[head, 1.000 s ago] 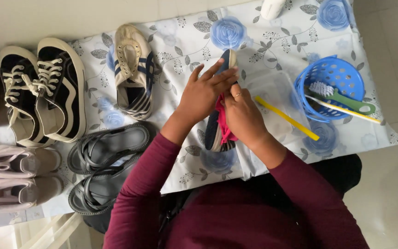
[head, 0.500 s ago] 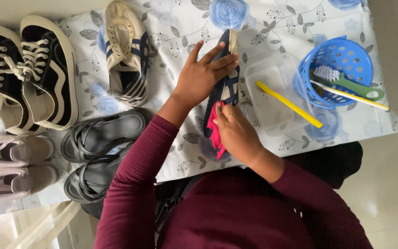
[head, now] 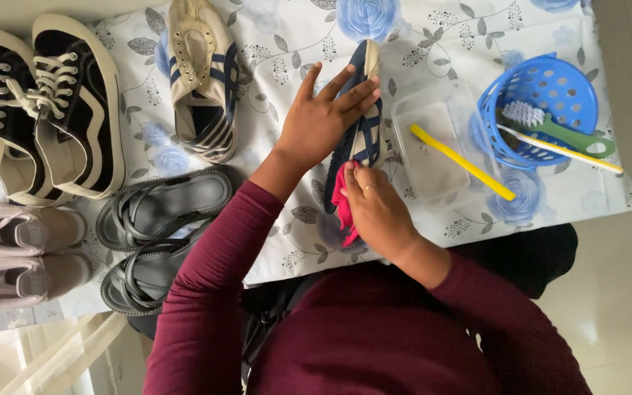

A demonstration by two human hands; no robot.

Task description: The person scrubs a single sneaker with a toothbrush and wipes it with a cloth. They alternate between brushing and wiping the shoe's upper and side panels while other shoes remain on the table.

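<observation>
At the centre of the floral cloth (head: 272, 69), a navy-striped shoe (head: 360, 124) stands on its edge, long axis running from 12 to 6 o'clock. Left hand (head: 323, 121) lies flat against its side, fingers spread toward 2 o'clock, steadying it. Right hand (head: 376, 212) sits at the shoe's 6 o'clock end, closed around a pink rag (head: 343, 205) that is pressed to the shoe's lower part. Both sleeves are maroon.

At 3 o'clock of the shoe, just beside it, a clear plastic tub (head: 433, 143) carries a yellow-handled tool (head: 462, 162) laid slantwise across it. Farther toward 3 o'clock, a blue perforated basket (head: 550, 77) holds a green brush with white bristles (head: 554, 126) and a thin yellow-and-white stick.

At 9 o'clock of the shoe, the matching striped shoe (head: 202, 80) lies sole down on the cloth. Beyond it, a pair of black-and-white laced sneakers (head: 45, 102). At 8 o'clock, a pair of grey strapped sandals (head: 159, 241), and at the far 9 o'clock edge a pair of pale pink shoes (head: 16, 256)
</observation>
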